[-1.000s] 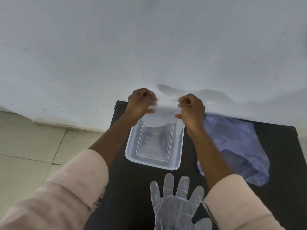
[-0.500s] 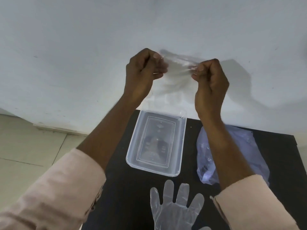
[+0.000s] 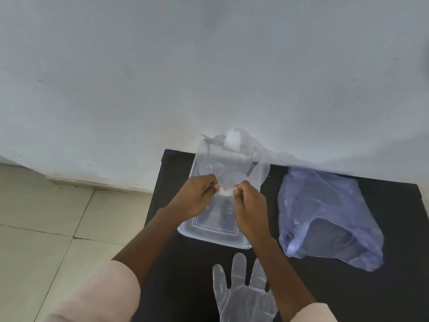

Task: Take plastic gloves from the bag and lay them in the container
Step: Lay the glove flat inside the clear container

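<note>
One clear plastic glove (image 3: pixel 229 168) is pinched at its near edge by both hands (image 3: pixel 197 198) (image 3: pixel 249 201) and draped over the container (image 3: pixel 209 233) — not yet laid flat — while a second glove (image 3: pixel 241 296) waits on the desk (image 3: pixel 348 298) near the bag (image 3: pixel 325 217).

Clear container (image 3: pixel 210 235) and clear glove (image 3: pixel 241 296) on a black table (image 3: pixel 348 293), beside a pale violet bag (image 3: pixel 325 214).
</note>
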`<state>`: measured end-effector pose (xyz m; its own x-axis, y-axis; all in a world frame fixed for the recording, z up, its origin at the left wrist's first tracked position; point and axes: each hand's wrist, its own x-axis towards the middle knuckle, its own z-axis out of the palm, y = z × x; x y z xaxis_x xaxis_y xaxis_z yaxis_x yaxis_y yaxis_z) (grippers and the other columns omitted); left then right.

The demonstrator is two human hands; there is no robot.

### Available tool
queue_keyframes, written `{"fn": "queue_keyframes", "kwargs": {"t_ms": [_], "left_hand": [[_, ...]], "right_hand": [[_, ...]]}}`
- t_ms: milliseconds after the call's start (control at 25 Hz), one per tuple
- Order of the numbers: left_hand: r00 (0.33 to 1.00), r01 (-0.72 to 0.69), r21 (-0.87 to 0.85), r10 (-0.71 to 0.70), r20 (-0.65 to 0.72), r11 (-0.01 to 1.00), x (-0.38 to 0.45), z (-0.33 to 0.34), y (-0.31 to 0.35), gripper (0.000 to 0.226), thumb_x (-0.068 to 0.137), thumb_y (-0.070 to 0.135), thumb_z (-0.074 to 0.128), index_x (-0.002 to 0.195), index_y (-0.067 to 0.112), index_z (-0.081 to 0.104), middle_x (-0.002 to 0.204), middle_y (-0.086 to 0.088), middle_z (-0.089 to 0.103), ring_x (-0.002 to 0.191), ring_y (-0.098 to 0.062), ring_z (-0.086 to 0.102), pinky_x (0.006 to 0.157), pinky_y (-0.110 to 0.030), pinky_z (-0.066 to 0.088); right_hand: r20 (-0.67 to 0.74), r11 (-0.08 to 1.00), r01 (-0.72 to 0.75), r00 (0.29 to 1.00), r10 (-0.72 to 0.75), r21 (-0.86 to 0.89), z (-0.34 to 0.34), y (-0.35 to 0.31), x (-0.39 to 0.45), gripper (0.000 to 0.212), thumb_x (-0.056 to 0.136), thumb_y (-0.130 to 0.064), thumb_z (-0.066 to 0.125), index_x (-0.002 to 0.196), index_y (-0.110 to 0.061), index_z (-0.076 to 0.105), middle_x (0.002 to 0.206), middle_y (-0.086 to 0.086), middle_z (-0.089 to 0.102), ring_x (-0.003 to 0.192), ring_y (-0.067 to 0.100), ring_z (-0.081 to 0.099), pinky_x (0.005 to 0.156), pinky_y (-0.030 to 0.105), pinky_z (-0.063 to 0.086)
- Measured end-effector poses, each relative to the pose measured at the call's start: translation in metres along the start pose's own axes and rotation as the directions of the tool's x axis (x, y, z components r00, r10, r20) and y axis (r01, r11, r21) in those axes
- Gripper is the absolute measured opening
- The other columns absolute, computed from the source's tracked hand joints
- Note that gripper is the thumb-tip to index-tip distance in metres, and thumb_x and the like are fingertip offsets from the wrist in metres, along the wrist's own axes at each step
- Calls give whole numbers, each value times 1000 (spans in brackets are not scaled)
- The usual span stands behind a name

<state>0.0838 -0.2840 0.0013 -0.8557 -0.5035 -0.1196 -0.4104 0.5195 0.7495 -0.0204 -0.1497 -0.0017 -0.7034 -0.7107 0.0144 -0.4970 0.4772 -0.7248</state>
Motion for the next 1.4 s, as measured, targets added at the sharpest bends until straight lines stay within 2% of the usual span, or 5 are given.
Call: {"fn": "queue_keyframes", "kwargs": {"t_ms": [360,720,1120,1280,1400], "left_hand": [[933,-234,700,-45,356,674,-20,19,-7,31,98,34,45,120,17,60,123,-4,68,125,-23,53,117,-47,22],[833,-330,718,-169,527,613,-21,20,-3,45,98,46,39,129,21,59,132,-3,63,130,-26,49,118,-57,13],[726,-502,749,-260,636,431,-16,15,-8,44,97,47,42,134,29,56,147,-5,49,141,-33,32,117,-59,8],[731,-478,728,-237,640,492,-12,11,-3,47,96,45,43,138,25,52,147,-6,49,140,-31,36,117,-55,13],[848,-208,504,-103,521,838,-8,3,1,45,94,32,51,138,22,51,138,-5,58,128,-26,51,112,-45,33]], "right_hand": [[518,805,321,855,-21,-498,-3,-3,-4,33,96,-29,51,126,-15,48,120,7,63,101,23,62,94,35,48],[793,571,608,595,132,-552,-9,9,0,43,94,-32,53,135,-19,48,132,9,59,124,30,50,116,54,13],[816,406,708,495,300,-578,-7,7,3,44,97,-44,39,135,-23,49,149,6,42,144,32,20,113,61,-14],[828,545,648,533,175,-532,-16,3,12,41,96,-30,46,135,-21,49,142,7,49,138,31,32,116,56,3],[751,817,453,659,-37,-357,-33,-4,12,41,94,-25,50,134,-16,49,140,10,50,129,29,44,109,45,33]]}}
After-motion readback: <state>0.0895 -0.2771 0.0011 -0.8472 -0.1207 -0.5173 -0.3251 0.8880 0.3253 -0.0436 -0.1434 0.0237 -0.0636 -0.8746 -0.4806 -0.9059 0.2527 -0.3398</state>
